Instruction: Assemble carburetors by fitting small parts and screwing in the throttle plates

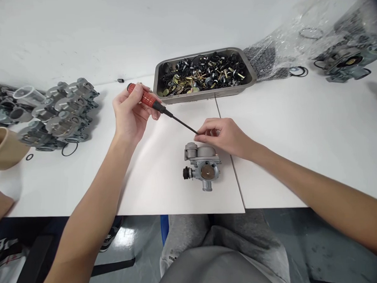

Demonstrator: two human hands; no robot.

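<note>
and here's the left hand [133,112] up in front of the tray, fingers curled snugly round the handle of a red screwdriver [148,99], its dark shaft slanting down to the right. over to the right hand [225,134]: thumb and forefinger pinched together at the screwdriver's tip, though whether a smaller bit sits between them i cannot tell. just below those fingertips stands the carburetor [204,163], on the white table [165,171], left of the seam, round opening facing the person, black-capped stub poking left, and neither hand gripping it. behind it, a metal tray [202,95] brims with small parts [201,75]; off to the left, more carburetors [63,108] crowd together, and on the far right there's clear plastic wrap [291,36].
</note>
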